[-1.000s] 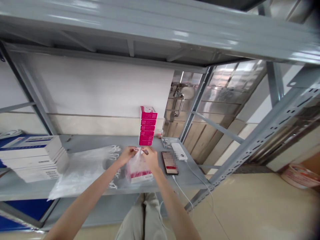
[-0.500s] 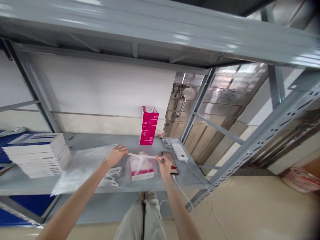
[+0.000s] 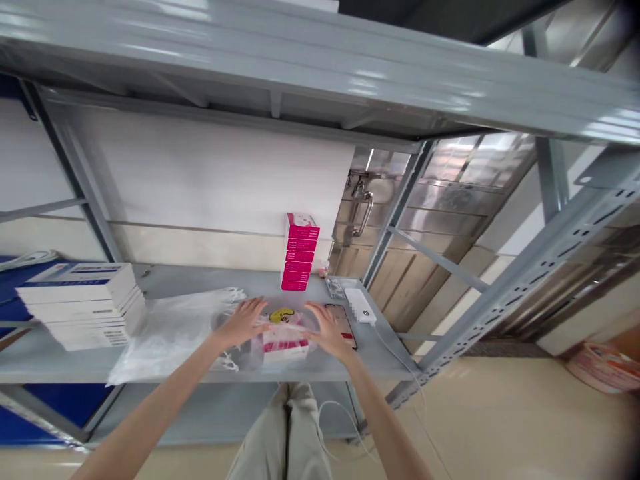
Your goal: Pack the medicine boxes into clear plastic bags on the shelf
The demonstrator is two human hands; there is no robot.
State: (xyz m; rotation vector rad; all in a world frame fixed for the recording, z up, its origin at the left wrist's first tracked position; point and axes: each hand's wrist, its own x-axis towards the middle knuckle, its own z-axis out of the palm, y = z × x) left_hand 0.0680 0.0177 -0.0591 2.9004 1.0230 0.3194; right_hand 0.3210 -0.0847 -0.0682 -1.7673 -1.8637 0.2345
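A pink and white box (image 3: 286,352) lies inside a clear plastic bag (image 3: 257,349) on the grey shelf. A yellow round print shows just behind the box. My left hand (image 3: 244,321) is at the bag's left side, its thumb against the gathered plastic at the top. From the right, my right hand (image 3: 326,329) touches the same plastic with its thumb, fingers spread and curved. Behind the bag stands a stack of pink boxes (image 3: 300,257). A pile of clear bags with white drawstrings (image 3: 173,333) lies to the left.
White boxes (image 3: 83,303) are stacked at the left. On the right lie a phone (image 3: 342,324), a white power bank (image 3: 359,305) with a cable, and a small packet (image 3: 335,288). Metal uprights and an overhead shelf beam (image 3: 300,57) frame the space.
Both hands have opened from their pinch on the bag's stretched top edge and moved slightly inward. The plastic has sunk lower over the box, and the yellow print now shows.
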